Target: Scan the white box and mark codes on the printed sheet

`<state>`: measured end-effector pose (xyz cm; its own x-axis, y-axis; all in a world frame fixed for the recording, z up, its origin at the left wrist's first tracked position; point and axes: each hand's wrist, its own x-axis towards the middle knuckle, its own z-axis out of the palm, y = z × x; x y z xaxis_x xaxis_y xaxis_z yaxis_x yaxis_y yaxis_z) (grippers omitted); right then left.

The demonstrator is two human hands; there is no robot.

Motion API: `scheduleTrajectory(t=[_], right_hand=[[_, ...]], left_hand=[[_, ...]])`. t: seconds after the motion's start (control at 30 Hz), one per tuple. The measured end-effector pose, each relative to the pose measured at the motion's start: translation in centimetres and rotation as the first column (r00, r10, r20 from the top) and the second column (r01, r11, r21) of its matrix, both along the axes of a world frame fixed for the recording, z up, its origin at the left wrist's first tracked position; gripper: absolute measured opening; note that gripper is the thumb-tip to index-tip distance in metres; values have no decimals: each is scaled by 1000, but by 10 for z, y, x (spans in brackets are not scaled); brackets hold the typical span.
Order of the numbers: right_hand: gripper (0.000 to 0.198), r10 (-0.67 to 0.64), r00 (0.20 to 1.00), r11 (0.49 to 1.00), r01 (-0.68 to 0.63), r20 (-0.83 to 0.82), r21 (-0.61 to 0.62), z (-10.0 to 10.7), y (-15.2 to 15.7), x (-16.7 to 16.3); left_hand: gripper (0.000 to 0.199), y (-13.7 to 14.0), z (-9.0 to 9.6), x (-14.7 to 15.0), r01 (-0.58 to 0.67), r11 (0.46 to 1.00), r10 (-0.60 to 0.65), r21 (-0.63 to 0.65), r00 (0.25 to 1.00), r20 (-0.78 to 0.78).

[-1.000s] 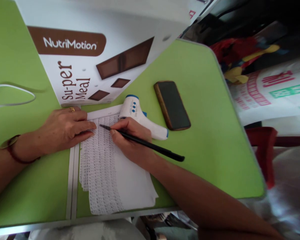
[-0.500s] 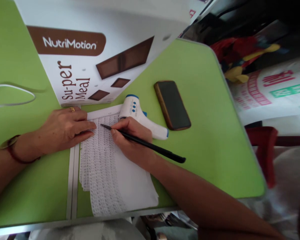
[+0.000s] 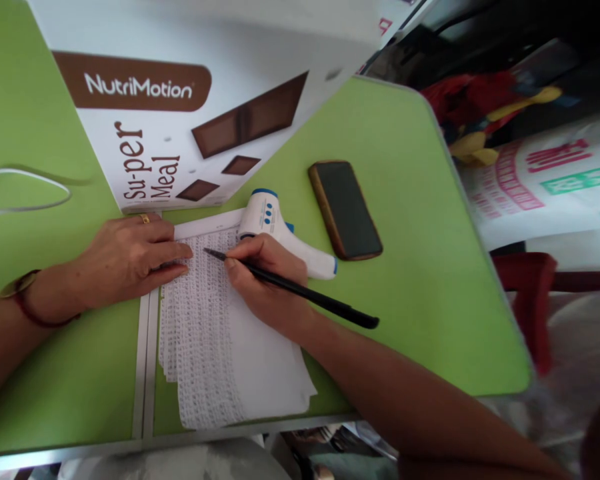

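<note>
My right hand (image 3: 270, 277) is closed around a black pen (image 3: 305, 288), its tip near the upper part of the paper sheets (image 3: 265, 373). Rows of small handwriting cover the left part of the top sheet, and its right part is blank. My left hand (image 3: 135, 257), with a ring on one finger, lies flat with fingers stretched out, fingertips on the sheets' upper left edge. Just beyond my right hand a white and blue infrared thermometer (image 3: 280, 230) lies across the top of the papers.
A large white NutriMotion box (image 3: 170, 153) stands behind the papers. To the right a phone (image 3: 347, 210) in a brown case lies on the green table (image 3: 430, 300). A white cable (image 3: 35, 175) curves at left. Beyond the table's right edge is a printed white sack (image 3: 555, 173).
The pen and my right hand have shifted slightly to the right. The sheets' lower edge has moved a little up and left. My left hand stays put.
</note>
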<state>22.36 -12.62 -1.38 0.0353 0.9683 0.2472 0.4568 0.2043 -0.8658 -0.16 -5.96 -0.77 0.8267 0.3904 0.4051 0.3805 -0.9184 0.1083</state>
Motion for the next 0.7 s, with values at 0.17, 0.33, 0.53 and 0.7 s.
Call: scheduleTrajectory(t=[0.17,0.33,0.53,0.7], right_hand=[[5,81,996,997,-81,29,5,1,0,1],[6,95,993,995,-95,72,-7,1,0,1],[7,97,992,994,-100,77,42,0,0,1],[8,88,993,996,-91,84,26,1,0,0]], left_hand=[[30,0,0,-1,-3,1000,3,-12,1000,7],[29,0,0,-1,4,1000,-4,-18,1000,4],[30,0,-1,-2,4,1000,-4,-13,1000,12],[30,0,-2,-2,-5,1000,6,-21,1000,7]])
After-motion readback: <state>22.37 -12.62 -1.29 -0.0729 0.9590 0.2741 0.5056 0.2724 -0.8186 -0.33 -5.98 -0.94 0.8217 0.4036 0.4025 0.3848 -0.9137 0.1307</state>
